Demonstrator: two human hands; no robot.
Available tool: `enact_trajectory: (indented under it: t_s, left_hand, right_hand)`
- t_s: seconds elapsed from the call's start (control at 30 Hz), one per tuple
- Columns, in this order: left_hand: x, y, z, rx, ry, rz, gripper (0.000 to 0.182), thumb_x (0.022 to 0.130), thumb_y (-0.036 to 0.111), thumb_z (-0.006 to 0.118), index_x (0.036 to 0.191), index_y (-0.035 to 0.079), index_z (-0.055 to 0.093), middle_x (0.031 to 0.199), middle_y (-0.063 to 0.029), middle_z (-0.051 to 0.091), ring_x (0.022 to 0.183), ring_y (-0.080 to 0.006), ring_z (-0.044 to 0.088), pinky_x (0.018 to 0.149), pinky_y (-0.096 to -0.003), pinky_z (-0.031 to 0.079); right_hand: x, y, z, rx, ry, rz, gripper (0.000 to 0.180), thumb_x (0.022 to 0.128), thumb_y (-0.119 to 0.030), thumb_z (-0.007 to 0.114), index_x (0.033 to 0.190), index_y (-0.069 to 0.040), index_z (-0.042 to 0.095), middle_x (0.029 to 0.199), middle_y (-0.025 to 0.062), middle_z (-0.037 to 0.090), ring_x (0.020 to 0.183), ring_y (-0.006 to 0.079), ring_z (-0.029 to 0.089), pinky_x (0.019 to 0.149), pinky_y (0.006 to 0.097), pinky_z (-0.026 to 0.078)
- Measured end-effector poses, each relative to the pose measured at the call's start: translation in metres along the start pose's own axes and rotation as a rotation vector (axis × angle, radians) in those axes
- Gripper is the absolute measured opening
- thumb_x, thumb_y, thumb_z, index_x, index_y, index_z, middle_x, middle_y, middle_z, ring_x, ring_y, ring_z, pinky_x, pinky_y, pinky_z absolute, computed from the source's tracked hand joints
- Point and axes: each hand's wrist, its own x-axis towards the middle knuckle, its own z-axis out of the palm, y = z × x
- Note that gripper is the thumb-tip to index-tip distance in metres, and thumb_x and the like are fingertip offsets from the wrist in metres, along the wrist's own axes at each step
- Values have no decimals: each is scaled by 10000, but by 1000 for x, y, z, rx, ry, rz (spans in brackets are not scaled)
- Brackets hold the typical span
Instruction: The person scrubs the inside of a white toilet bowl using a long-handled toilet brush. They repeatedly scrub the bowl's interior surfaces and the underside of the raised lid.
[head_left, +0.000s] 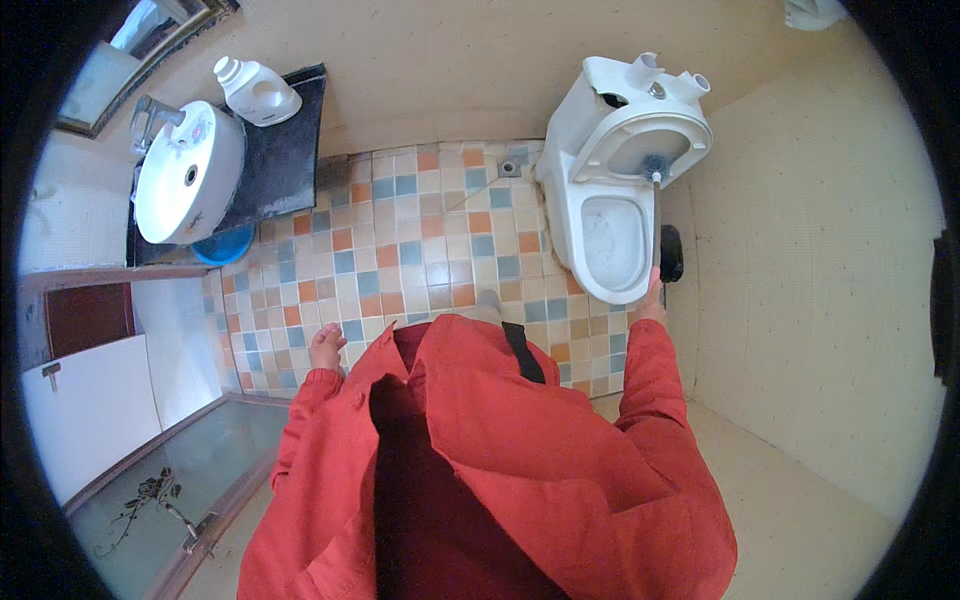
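My right hand (652, 302) grips the long handle of a toilet brush (657, 214). Its blue-grey bristle head rests at the raised seat and lid (637, 146) of a white toilet, seemingly against the inner face. Below that, the toilet bowl (613, 244) lies uncovered. My left hand (327, 346) hangs over the tiled floor, fingers loosely curled, with nothing in it. Both sleeves are red.
A round white basin (191, 176) with a tap stands on a black counter (281, 161), beside a white jug (259, 94). Below is a blue basin (225, 246). A black container (672, 253) sits between toilet and wall. The glass door (187, 480) is at lower left.
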Motion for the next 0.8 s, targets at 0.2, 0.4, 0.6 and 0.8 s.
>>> enact_trajectory:
  t_s: [0.2,0.4,0.6,0.8]
  left_hand:
    - [11,-17,-2,33,-37,-41,209,684,120,540,887,86,499,756,-18,519,594,-142,496,487,-228,364]
    - [32,-30,5,119,-125,41,245,718,225,515,938,129,470,862,1,519,714,-132,508,442,-239,292]
    - [48,-29,23,110,-200,105,236,709,199,516,926,112,487,854,-12,527,681,-132,516,421,-224,300]
    - [42,-13,29,119,-203,124,240,698,174,520,926,106,490,827,-9,522,662,-139,499,446,-235,330]
  right_hand:
    - [-12,-56,65,271,-145,74,505,786,-118,337,1243,-170,130,1123,118,377,857,267,466,668,321,406]
    - [-53,-117,18,1697,-410,311,538,760,-69,389,1236,-188,168,739,6,383,410,87,350,325,198,298]
    - [-56,-97,22,1300,-308,348,548,730,-71,373,1233,-200,196,648,6,413,366,89,337,309,210,302]
    - [-23,-79,53,761,-164,471,568,705,-51,405,1230,-174,224,703,36,465,363,117,359,316,243,326]
